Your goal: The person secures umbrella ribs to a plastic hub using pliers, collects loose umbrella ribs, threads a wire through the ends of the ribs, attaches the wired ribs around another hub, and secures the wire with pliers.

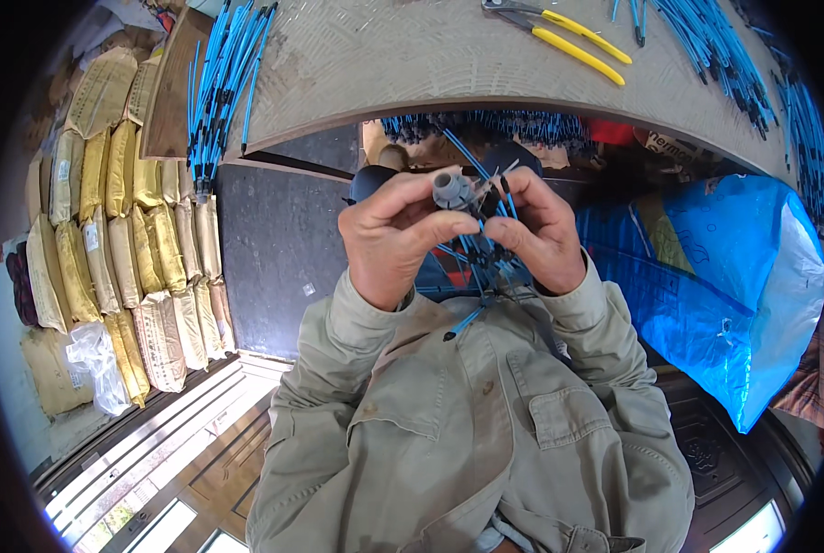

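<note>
Close in front of my chest, my left hand (391, 238) is closed around a grey plastic fitting (449, 188) with a round hollow end turned up. My right hand (543, 229) meets it from the right, its fingers pinched on a thin blue rod (508, 195) with a black piece on it. Thumbs of both hands nearly touch. Pale thin strips stick out between the hands; what they belong to is unclear. Below the hands, more blue rods with black ends (467, 323) lie across my lap, partly hidden by the fingers.
Ahead stands a worktable (366, 60) with yellow-handled pliers (573, 41), a bundle of blue rods (227, 88) at the left and more rods (716, 51) at the right. A large blue plastic bag (697, 286) bulges on my right. Stacked packets (122, 221) line the left.
</note>
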